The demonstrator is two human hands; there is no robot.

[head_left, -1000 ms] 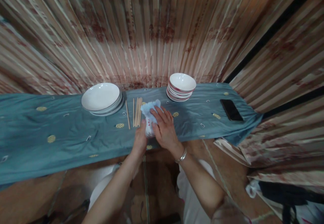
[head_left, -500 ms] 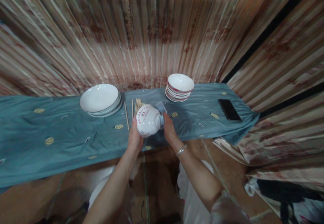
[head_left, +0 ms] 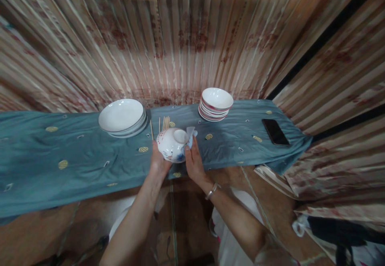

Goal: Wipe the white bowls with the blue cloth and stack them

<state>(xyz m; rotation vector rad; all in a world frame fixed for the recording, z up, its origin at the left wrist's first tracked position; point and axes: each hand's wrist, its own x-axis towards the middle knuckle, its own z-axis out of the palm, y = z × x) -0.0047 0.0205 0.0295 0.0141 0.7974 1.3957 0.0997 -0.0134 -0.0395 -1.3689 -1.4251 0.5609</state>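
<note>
A white bowl (head_left: 170, 144) with red writing and a blue pattern is held in the air over the front of the cloth, its foot ring turned up and to the right. My left hand (head_left: 158, 162) grips its left side. My right hand (head_left: 195, 160) is closed on a pale blue-grey cloth (head_left: 190, 134) pressed against the bowl's right side. Just behind the bowl lie several wooden chopsticks (head_left: 166, 122), partly hidden by it.
A stack of white plates (head_left: 122, 115) stands on the left, a stack of red-banded bowls (head_left: 215, 101) behind to the right. A black phone (head_left: 275, 131) lies at the right end. A blue-green tablecloth (head_left: 84, 154) covers the narrow table, with a pleated curtain (head_left: 186, 49) behind.
The bowl has turned in my hands, so its foot ring and blue pattern now show. My right hand and the cloth have come round its near right side. The view has shifted slightly.
</note>
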